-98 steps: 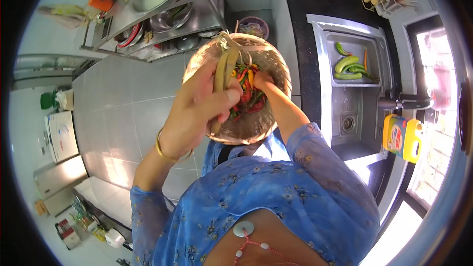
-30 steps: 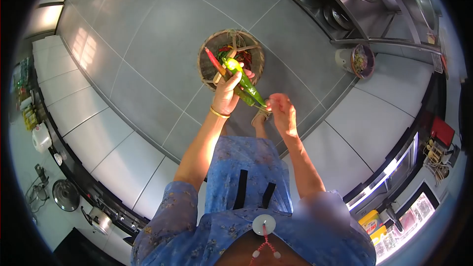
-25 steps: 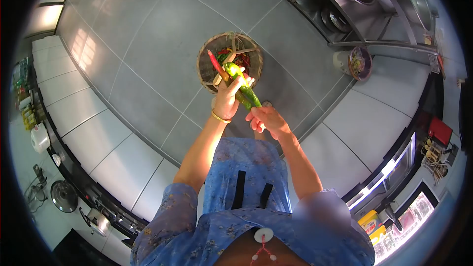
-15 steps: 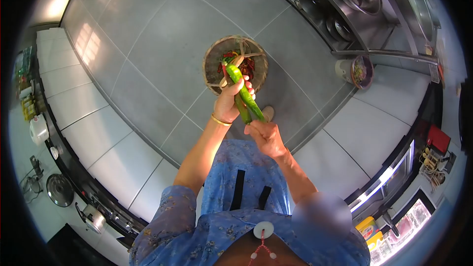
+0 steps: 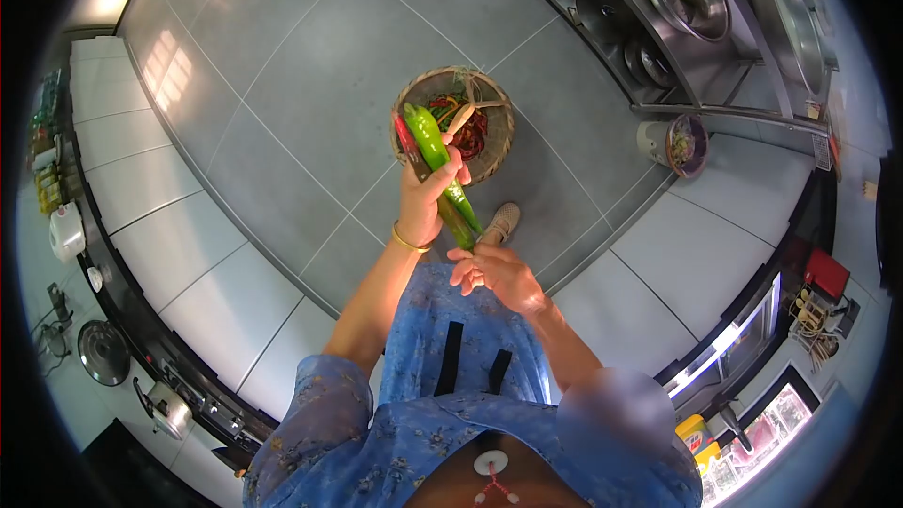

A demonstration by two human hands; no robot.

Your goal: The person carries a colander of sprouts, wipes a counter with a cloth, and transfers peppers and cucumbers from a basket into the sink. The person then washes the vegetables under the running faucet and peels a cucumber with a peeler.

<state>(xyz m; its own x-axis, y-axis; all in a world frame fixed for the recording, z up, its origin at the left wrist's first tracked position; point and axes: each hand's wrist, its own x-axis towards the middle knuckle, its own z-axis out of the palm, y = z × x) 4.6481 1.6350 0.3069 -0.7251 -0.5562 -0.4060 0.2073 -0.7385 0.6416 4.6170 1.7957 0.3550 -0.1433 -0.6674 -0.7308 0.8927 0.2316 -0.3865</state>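
Note:
My left hand [image 5: 425, 196] is wrapped round a bunch of long peppers above the basket's near side. A bright green pepper [image 5: 429, 136] lies in front, with a reddish-brown one [image 5: 407, 143] along its left side. Their lower ends stick out below my fist toward my right hand [image 5: 503, 277]. That hand is open, its fingers apart and slightly bent, right by the lower pepper tips; whether it touches them I cannot tell. Below stands a round woven basket [image 5: 505, 136] with a light-coloured handle, holding several red and green peppers [image 5: 470, 139].
The basket is on the grey tiled floor [image 5: 310, 66], with my shoe [image 5: 503, 219] near it. White cabinets [image 5: 169, 216] curve along both sides. A steel rack [image 5: 696, 66] with metal bowls stands upper right, beside a bucket [image 5: 685, 146] of scraps.
My left hand has tilted the peppers a little to the left. My right hand's fingers have loosened from the lower pepper ends and spread, moving slightly down. More of my shoe shows.

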